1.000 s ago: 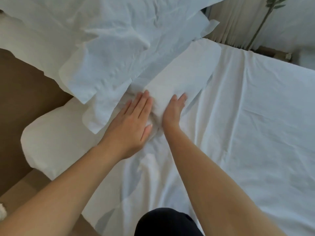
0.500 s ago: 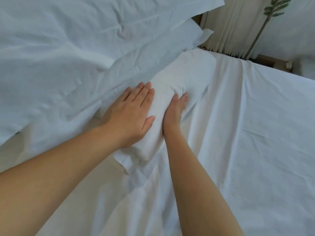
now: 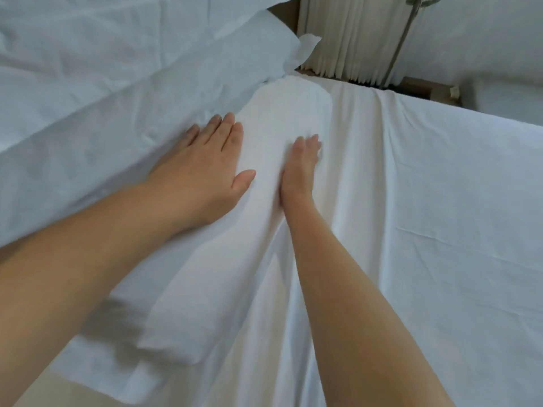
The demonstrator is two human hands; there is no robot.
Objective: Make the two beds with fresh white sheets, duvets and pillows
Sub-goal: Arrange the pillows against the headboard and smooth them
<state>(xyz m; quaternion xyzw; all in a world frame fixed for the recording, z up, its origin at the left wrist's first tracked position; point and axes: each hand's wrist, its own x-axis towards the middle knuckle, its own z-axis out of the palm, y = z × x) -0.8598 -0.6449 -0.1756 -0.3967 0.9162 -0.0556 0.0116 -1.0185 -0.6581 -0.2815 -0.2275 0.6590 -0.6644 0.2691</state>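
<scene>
Evidently the near bed is at the stage of laying and smoothing its linen. At the left lies a heap of loose white bedding (image 3: 88, 83), crumpled; whether it is a duvet or a cover cannot be told. The left hand (image 3: 202, 168) rests flat at the edge of the bedding, fingers straight and together, thumb out, gripping nothing. Between the hands runs a long folded ridge of white cloth (image 3: 273, 118). The right hand (image 3: 299, 168), slightly blurred, stands on edge against that ridge, fingers straight, holding nothing. Further right the white sheet (image 3: 440, 215) lies spread over the bed with some creases. Beyond are a pale curtain (image 3: 346, 33), a plant stem (image 3: 402, 39) and a corner of the second bed (image 3: 511, 104). The next move probably calls for both palms to press along the ridge and settle it straight, before the loose bedding is drawn evenly across.
</scene>
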